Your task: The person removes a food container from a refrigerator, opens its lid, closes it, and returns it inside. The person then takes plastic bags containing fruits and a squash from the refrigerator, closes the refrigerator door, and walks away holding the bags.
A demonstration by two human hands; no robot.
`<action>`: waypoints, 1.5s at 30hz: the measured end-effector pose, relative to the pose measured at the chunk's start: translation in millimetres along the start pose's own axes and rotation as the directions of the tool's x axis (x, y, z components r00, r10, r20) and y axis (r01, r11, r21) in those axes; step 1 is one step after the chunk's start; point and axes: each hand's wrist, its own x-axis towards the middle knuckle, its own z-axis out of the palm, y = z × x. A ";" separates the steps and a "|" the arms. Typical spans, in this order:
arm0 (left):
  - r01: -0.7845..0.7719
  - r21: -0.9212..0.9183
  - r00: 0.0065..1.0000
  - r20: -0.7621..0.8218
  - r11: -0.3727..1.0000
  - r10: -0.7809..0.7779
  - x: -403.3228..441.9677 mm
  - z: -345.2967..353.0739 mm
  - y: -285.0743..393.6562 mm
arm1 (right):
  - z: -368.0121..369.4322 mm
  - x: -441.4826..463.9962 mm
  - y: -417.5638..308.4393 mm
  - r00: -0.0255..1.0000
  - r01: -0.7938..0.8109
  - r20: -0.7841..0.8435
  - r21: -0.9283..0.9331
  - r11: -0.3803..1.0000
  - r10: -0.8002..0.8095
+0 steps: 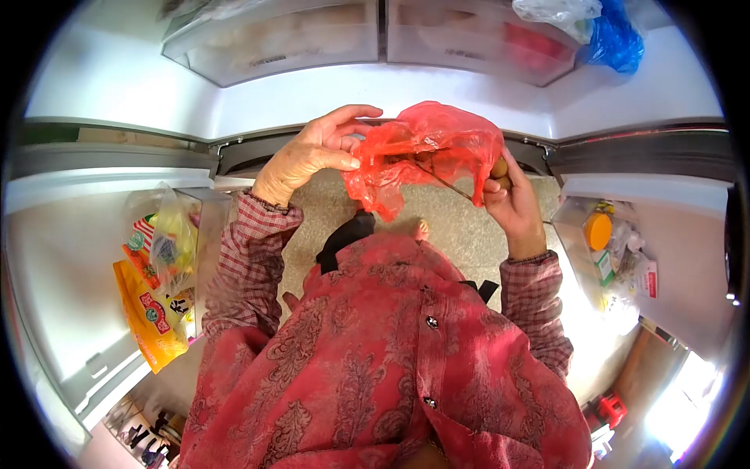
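Note:
A thin red plastic bag (461, 129) is held up in front of the open fridge, its mouth facing me and something dark and stick-like showing in it. My left hand (320, 152) is at the bag's left edge, fingers curved and apart, the thumb touching the plastic. On the other side my right hand (516, 199) has its fingers wrapped round a brownish round item (501, 172) and the bag's right edge. What lies deeper in the bag is hidden by the crumpled plastic.
Two translucent drawers (273, 51) span the fridge's back, with a blue bag (616, 39) at upper right. Open doors flank me: the left holds a yellow packet (150, 316), the right a bin with an orange-lidded jar (598, 231). Speckled floor (312, 223) shows below.

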 end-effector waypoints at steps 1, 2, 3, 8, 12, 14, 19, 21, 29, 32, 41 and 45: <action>-0.001 -0.016 1.000 -0.019 1.000 0.001 -0.8 1.6 -1.6 | 0.4 -2.7 0.9 0.999 0.021 -0.030 -0.025 0.999 -0.022; -0.002 -0.031 0.999 -0.038 1.000 0.001 -1.3 3.1 -2.7 | 1.4 -5.9 1.8 0.999 0.021 -0.031 -0.023 1.000 -0.022; -0.001 -0.031 0.999 -0.038 1.000 -0.001 -2.2 4.3 -2.7 | 2.8 -9.6 2.8 0.999 0.035 -0.033 -0.055 0.998 -0.037; -0.026 -0.117 0.999 -0.028 0.993 0.023 -3.9 6.7 -6.7 | -2.6 -31.0 2.9 0.996 0.067 -0.052 -0.060 0.996 -0.071; -0.043 -0.220 0.998 0.025 0.974 0.050 -5.4 23.8 1.1 | -8.4 -59.7 0.1 0.990 0.128 -0.046 -0.122 0.984 -0.135; -0.074 -0.243 0.996 0.032 0.967 0.084 -5.8 30.6 2.5 | -19.1 -69.6 -2.5 0.985 0.144 -0.085 -0.108 0.984 -0.153; -0.063 -0.267 0.992 0.088 0.962 0.089 2.9 42.0 9.4 | -19.5 -86.7 -14.0 0.996 0.083 0.021 0.103 0.991 -0.086; -0.062 -0.285 0.986 0.129 0.957 0.103 5.3 45.4 10.3 | -19.6 -90.4 -17.2 0.987 0.050 0.139 0.179 0.983 -0.075; -0.075 -0.322 0.986 0.119 0.944 0.118 3.0 59.4 0.9 | -8.2 -103.0 -15.9 0.986 0.116 0.107 0.106 0.987 -0.128; 0.006 -0.316 0.999 0.044 0.949 0.008 0.8 60.8 -16.9 | -17.5 -96.7 -12.1 0.992 0.107 0.053 0.076 0.991 -0.111; 0.105 -0.623 0.994 0.035 0.775 -0.107 17.2 112.1 -162.6 | 37.7 -55.6 36.5 0.997 0.030 0.081 -0.495 0.868 0.012; -0.193 -0.764 0.763 0.277 0.615 0.584 49.7 111.7 -187.0 | 45.0 -61.6 45.8 0.984 0.001 0.143 -0.582 0.813 0.102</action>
